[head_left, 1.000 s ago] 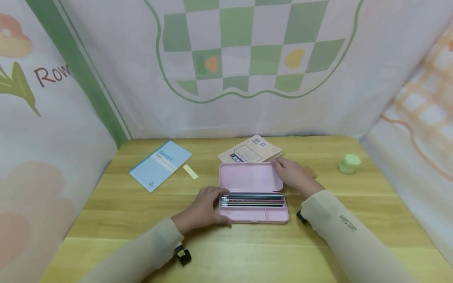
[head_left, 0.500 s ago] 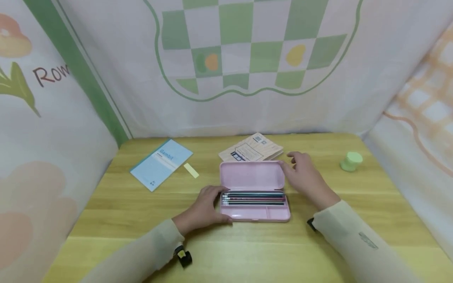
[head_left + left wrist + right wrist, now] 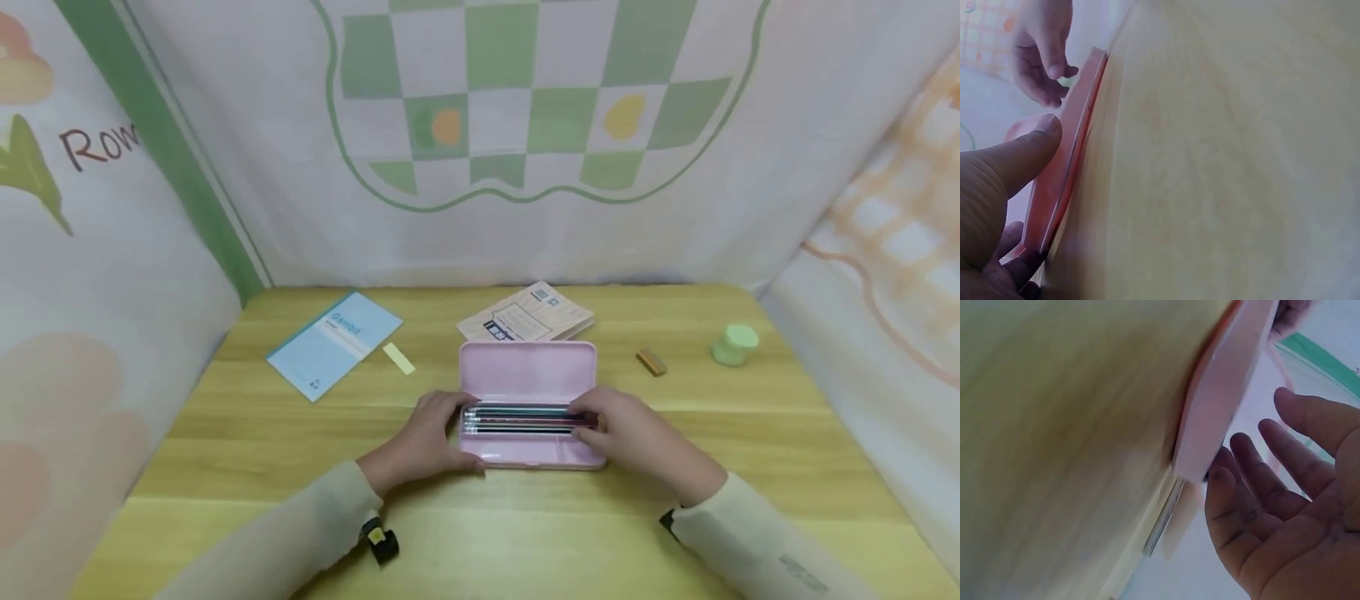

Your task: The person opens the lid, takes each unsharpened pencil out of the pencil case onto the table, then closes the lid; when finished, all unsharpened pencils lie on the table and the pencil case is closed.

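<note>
A: What lies on the desk (image 3: 247,467)?

B: Mid-desk, a pink pencil case (image 3: 528,379) lies open, lid toward the far edge, pencils (image 3: 517,419) in its tray. By the far left corner is a blue booklet (image 3: 333,342); a tan booklet (image 3: 528,318) sits behind the case; near the right edge a green cap (image 3: 735,344), a brown eraser (image 3: 651,362) beside it.

A: And the grips?

B: Left hand (image 3: 423,442) holds the tray's left end, thumb on its rim. Right hand (image 3: 637,442) rests relaxed fingers on the pencils' right ends
</note>
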The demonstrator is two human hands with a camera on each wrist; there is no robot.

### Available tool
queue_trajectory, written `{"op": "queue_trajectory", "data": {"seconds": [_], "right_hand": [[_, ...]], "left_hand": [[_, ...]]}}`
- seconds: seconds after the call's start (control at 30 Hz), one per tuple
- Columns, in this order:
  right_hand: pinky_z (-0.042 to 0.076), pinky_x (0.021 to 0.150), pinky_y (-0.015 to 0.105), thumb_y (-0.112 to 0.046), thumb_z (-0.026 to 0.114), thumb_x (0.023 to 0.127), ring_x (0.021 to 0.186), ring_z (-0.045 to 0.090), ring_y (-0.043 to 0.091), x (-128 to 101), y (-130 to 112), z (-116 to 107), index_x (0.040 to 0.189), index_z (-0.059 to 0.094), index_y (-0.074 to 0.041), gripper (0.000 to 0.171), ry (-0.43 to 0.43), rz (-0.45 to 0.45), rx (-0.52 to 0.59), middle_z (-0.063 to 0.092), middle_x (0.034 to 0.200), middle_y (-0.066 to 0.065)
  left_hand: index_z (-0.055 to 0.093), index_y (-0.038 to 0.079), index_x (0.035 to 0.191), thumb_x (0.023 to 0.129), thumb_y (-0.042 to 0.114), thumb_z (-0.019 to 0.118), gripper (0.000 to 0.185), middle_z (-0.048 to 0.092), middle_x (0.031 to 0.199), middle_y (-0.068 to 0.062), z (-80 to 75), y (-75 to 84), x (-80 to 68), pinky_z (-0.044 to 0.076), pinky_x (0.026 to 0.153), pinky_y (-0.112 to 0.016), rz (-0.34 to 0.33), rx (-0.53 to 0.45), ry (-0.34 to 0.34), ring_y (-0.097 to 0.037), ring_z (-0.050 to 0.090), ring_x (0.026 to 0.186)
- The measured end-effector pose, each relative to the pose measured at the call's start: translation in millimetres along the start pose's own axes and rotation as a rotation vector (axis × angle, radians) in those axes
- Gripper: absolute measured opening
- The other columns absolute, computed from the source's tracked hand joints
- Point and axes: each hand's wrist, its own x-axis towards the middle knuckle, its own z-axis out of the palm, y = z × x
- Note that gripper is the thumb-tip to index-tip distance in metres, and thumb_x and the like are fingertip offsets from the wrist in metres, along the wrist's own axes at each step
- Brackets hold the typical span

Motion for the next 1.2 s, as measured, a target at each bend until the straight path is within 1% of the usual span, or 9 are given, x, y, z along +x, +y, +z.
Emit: {"op": "queue_trajectory", "data": {"seconds": [0.1, 0.2, 0.33, 0.5, 0.67, 0.8, 0.93, 1.13, 1.2], "right_hand": [[0.057, 0.088, 0.048, -0.008, 0.080, 0.089, 0.097, 0.069, 0.023, 1, -2, 4, 0.109, 0.077, -0.005, 0.020, -0.002, -0.028, -0.037, 0.074, 0.103, 0.005], [0.056, 0.091, 0.051, -0.007, 0.079, 0.089, 0.099, 0.069, 0.024, 4, -3, 4, 0.106, 0.077, -0.007, 0.017, -0.012, -0.033, -0.065, 0.074, 0.102, 0.003], [0.056, 0.086, 0.046, -0.005, 0.078, 0.089, 0.091, 0.065, 0.017, 10, -2, 3, 0.100, 0.078, -0.010, 0.012, -0.028, -0.047, -0.073, 0.072, 0.096, -0.002], [0.054, 0.079, 0.039, -0.004, 0.077, 0.090, 0.083, 0.059, 0.011, 14, -1, 4, 0.094, 0.078, -0.014, 0.010, -0.066, -0.071, -0.079, 0.068, 0.088, -0.007], [0.054, 0.076, 0.037, -0.006, 0.077, 0.091, 0.080, 0.058, 0.011, 17, -3, 8, 0.088, 0.076, -0.015, 0.009, -0.108, -0.060, -0.080, 0.066, 0.084, -0.008], [0.050, 0.071, 0.034, -0.006, 0.076, 0.091, 0.076, 0.055, 0.011, 19, -5, 10, 0.084, 0.070, -0.015, 0.013, -0.131, -0.031, -0.053, 0.062, 0.080, -0.007], [0.048, 0.068, 0.031, -0.005, 0.074, 0.091, 0.074, 0.053, 0.011, 19, -3, 12, 0.084, 0.067, -0.016, 0.015, -0.135, -0.027, -0.038, 0.059, 0.079, -0.008], [0.049, 0.070, 0.031, -0.006, 0.075, 0.092, 0.076, 0.055, 0.010, 20, 1, 13, 0.086, 0.069, -0.018, 0.014, -0.166, -0.009, -0.002, 0.061, 0.081, -0.009], [0.049, 0.070, 0.031, -0.007, 0.075, 0.092, 0.076, 0.055, 0.010, 19, 2, 13, 0.087, 0.069, -0.018, 0.014, -0.171, -0.022, 0.000, 0.061, 0.081, -0.009]], "left_hand": [[0.049, 0.021, 0.150, 0.064, 0.062, 0.093, 0.106, 0.048, 0.152, -0.003, 1.9, -0.4, 1.9, 0.031, 0.120, -0.049, -0.002, -0.004, -0.012, -0.025, 0.034, 0.144], [0.049, 0.021, 0.150, 0.064, 0.061, 0.093, 0.105, 0.048, 0.152, -0.003, 1.1, 1.5, 4.6, 0.031, 0.120, -0.050, 0.003, -0.006, -0.006, -0.026, 0.034, 0.143], [0.051, 0.020, 0.148, 0.064, 0.058, 0.095, 0.103, 0.049, 0.150, -0.004, -3.2, 5.6, 7.7, 0.030, 0.120, -0.050, 0.014, -0.003, 0.012, -0.027, 0.034, 0.143], [0.050, 0.020, 0.148, 0.065, 0.058, 0.095, 0.102, 0.049, 0.150, -0.004, -6.1, 7.0, 8.1, 0.030, 0.120, -0.050, 0.005, -0.001, -0.002, -0.027, 0.033, 0.143], [0.050, 0.020, 0.149, 0.064, 0.059, 0.094, 0.103, 0.048, 0.151, -0.004, -5.8, 6.8, 5.3, 0.029, 0.120, -0.051, -0.005, -0.011, -0.011, -0.027, 0.032, 0.144], [0.050, 0.020, 0.149, 0.064, 0.060, 0.094, 0.104, 0.048, 0.152, -0.005, -5.1, 6.3, 3.2, 0.028, 0.121, -0.051, -0.004, -0.014, -0.015, -0.028, 0.031, 0.146], [0.050, 0.019, 0.149, 0.064, 0.060, 0.094, 0.104, 0.049, 0.152, -0.005, -5.3, 6.5, 1.3, 0.025, 0.122, -0.051, -0.001, -0.005, -0.011, -0.029, 0.032, 0.146], [0.048, 0.024, 0.153, 0.067, 0.063, 0.091, 0.104, 0.048, 0.155, -0.003, -3.9, 4.7, 0.7, 0.021, 0.122, -0.051, 0.008, 0.059, -0.029, -0.028, 0.031, 0.146], [0.047, 0.025, 0.154, 0.069, 0.064, 0.090, 0.103, 0.047, 0.156, -0.003, -2.1, 4.1, 1.0, 0.020, 0.122, -0.052, 0.013, 0.072, -0.035, -0.027, 0.031, 0.146]]}}
